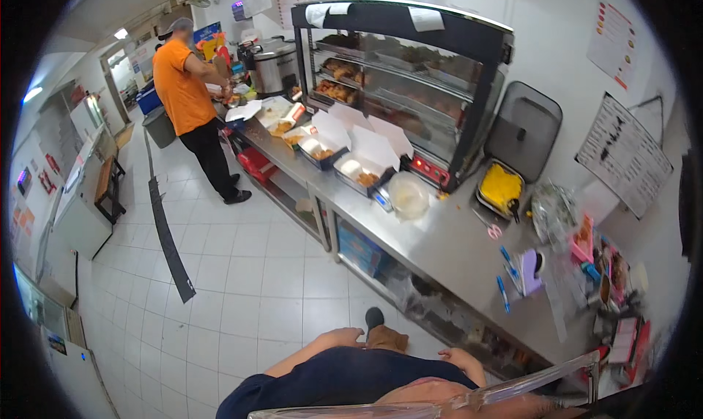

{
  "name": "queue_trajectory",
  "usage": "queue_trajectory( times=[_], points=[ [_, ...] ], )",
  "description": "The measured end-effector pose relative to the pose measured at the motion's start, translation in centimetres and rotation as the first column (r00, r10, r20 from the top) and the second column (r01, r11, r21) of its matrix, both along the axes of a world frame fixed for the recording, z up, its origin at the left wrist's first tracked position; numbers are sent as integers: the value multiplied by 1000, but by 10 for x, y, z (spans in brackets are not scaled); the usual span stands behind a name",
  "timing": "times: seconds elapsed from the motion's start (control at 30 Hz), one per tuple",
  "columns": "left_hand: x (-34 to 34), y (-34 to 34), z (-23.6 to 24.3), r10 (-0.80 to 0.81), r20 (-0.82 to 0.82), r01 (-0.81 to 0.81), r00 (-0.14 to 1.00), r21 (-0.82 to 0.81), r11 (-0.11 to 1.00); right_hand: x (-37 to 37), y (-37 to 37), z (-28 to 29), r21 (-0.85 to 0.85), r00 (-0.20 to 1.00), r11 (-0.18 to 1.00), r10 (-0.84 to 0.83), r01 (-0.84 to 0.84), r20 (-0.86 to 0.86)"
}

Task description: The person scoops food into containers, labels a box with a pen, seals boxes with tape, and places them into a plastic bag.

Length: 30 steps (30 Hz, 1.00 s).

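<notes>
Beside my waist, my left hand (347, 337) hangs with its fingers loosely apart, touching nothing I can see. On the other side my right hand (461, 360) is held low, fingers relaxed, near the front of the steel counter (447, 251) but apart from it. On that counter stand several open takeaway boxes (331, 130) with white lids, holding fried food and white portions. A clear round tub (409, 196) sits beside them. Farther right is a dark lidded pan (523, 122) with yellow food (501, 186) in it.
Behind the boxes stands a heated display cabinet (381, 14) with trays of fried food. Pink-handled scissors (495, 232), a blue pen (502, 294) and a purple pad (529, 274) lie at the right. A person in an orange shirt (178, 82) works farther along, near a large steel cooker (275, 68).
</notes>
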<state>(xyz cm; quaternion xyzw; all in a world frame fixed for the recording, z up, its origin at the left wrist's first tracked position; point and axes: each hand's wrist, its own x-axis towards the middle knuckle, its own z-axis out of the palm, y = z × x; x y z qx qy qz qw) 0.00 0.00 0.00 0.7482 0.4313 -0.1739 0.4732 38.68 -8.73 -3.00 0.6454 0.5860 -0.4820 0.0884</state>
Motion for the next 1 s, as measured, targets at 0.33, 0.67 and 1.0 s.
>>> queue_trajectory(
  times=[0.33,0.67,1.0],
  points=[
    [-83,211,25,502,178,-529,847,183,828,-124,389,74,485,807,849,432,-212,-403],
    [-201,305,28,722,209,-714,660,-124,689,-358,624,216,637,529,643,748,-426,-401],
    [-346,439,27,707,241,-746,664,157,647,-537,880,374,997,844,55,530,54,-75]
  ],
)
